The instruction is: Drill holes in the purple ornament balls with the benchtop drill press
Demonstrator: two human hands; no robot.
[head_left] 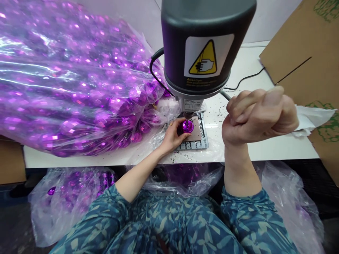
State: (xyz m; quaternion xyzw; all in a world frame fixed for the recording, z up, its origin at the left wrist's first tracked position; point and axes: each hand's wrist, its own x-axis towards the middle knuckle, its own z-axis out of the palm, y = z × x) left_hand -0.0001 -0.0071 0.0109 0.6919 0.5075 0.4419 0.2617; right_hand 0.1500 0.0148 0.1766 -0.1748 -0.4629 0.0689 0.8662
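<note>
left hand (172, 137) is pinching ball (188, 126) beneath drill (203, 21); right hand (261, 114) is clenching lever (225, 94) in tight grip, at ball's two o'clock.

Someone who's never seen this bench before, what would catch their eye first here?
Probably the huge clear bag of glittering purple faceted pieces, filling the left side of the bench. Next, the black drill press head looming at top center, with its yellow hand-warning triangle. Right below it, the left hand steadies one shiny purple piece under the spindle, while the right hand is raised at the lever.
</note>
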